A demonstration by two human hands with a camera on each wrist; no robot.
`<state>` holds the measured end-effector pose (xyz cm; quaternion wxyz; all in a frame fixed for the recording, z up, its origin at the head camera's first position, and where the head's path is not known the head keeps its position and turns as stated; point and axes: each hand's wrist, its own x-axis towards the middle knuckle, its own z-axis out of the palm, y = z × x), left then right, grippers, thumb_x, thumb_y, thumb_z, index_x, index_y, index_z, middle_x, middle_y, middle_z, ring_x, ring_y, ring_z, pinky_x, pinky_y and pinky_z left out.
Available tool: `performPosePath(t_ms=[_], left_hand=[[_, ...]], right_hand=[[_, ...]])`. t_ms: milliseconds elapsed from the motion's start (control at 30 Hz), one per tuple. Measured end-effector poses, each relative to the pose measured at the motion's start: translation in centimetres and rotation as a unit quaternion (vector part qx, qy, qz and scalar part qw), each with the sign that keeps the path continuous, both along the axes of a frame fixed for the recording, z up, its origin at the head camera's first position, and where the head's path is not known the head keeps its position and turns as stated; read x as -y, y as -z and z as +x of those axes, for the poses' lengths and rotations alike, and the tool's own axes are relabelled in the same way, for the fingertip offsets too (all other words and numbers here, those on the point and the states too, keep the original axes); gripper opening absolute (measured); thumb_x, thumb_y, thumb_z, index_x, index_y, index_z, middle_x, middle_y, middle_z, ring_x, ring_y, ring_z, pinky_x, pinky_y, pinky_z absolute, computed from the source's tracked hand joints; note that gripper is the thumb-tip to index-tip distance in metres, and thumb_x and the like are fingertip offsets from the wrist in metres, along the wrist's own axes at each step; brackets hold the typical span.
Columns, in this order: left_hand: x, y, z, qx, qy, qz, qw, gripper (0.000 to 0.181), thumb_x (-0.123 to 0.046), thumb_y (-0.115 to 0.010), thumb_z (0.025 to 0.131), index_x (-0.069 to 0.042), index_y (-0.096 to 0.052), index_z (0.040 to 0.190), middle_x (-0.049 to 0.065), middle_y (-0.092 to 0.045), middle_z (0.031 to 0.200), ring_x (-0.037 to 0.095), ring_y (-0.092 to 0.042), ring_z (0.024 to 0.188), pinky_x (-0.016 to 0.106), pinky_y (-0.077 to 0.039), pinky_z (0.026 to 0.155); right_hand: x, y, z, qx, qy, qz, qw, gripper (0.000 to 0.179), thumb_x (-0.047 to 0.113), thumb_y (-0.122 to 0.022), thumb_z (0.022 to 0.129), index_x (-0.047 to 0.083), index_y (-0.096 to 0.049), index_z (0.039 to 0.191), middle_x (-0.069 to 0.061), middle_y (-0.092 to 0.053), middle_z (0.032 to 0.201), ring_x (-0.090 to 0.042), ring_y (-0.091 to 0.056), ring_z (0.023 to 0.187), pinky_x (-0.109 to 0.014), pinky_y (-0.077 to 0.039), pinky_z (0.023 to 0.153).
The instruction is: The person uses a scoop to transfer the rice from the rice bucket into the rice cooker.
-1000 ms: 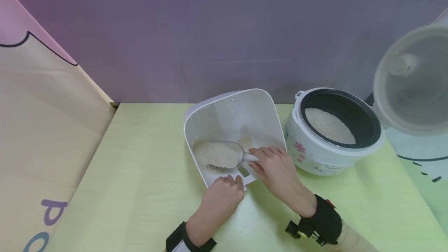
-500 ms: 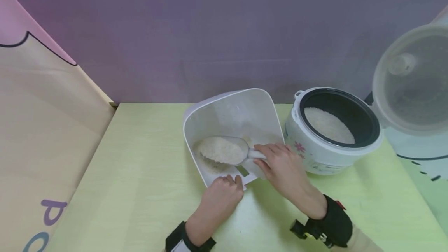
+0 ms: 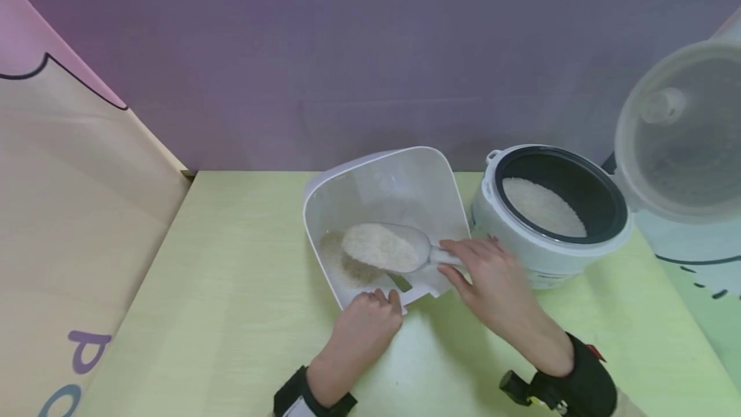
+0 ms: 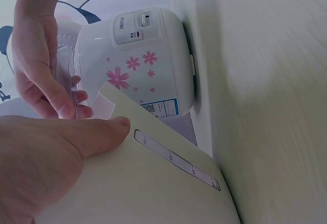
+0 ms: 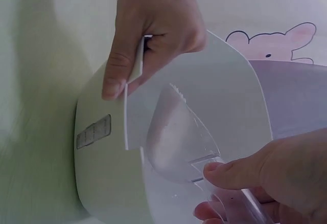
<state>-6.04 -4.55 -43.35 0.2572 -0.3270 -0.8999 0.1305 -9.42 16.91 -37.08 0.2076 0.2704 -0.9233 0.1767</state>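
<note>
My right hand (image 3: 492, 278) pinches the handle of a clear plastic scoop (image 3: 419, 246) heaped with white rice (image 3: 379, 246). The scoop is inside a white plastic bin (image 3: 399, 176), over its right half, and some rice lies on the bin floor under it. My left hand (image 3: 365, 327) grips the bin's near rim; in the right wrist view its thumb (image 5: 116, 78) lies outside the wall with the fingers inside. To the right of the bin stands a white rice cooker (image 3: 558, 253) with its lid raised and rice in its dark pot (image 3: 602, 204).
The cooker's translucent lid (image 3: 689, 134) leans back at the far right. A pale green table (image 3: 231, 314) carries everything. Behind it rises a purple backdrop (image 3: 347, 50), and a printed cream panel (image 3: 69, 211) borders the left side.
My right hand has drawn the loaded scoop rightward and slightly up, away from the rice on the bin's floor. The left hand and bin have stayed in place.
</note>
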Motion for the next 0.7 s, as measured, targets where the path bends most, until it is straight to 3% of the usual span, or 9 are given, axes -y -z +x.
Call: performPosePath(t_ms=[233, 433, 700], left_hand=[[0.0, 0.0, 0.0, 0.001, -0.002, 0.002, 1.0000, 0.029, -0.037, -0.075, 0.091, -0.012, -0.071, 0.078, -0.006, -0.055, 0.057, 0.003, -0.046, 0.049, 0.018, -0.035, 0.044], [0.1, -0.2, 0.1, 0.009, -0.001, 0.000, 1.0000, 0.027, -0.036, -0.076, 0.092, -0.013, -0.071, 0.078, -0.006, -0.056, 0.057, 0.002, -0.043, 0.048, 0.017, -0.034, 0.044], [0.0, -0.4, 0.1, 0.006, -0.001, -0.009, 0.9999, 0.025, -0.033, -0.075, 0.092, -0.013, -0.070, 0.079, -0.005, -0.059, 0.059, 0.003, -0.046, 0.048, 0.018, -0.035, 0.043]], right_hand=[[-1.8, -1.2, 0.7, -0.019, -0.006, 0.008, 0.9998, 0.040, 0.017, -0.084, 0.080, 0.005, -0.073, 0.116, -0.011, -0.077, 0.107, -0.035, -0.073, 0.097, -0.054, -0.055, 0.085], [-3.3, -2.7, 1.4, -0.027, 0.005, 0.005, 0.9996, 0.041, 0.019, -0.084, 0.078, 0.008, -0.074, 0.117, -0.010, -0.077, 0.107, -0.031, -0.073, 0.093, -0.053, -0.055, 0.079], [-5.6, -5.0, 2.4, -0.017, 0.037, -0.001, 0.9992, 0.036, 0.032, -0.076, 0.090, 0.012, -0.074, 0.119, -0.007, -0.078, 0.107, -0.031, -0.073, 0.088, -0.054, -0.053, 0.072]])
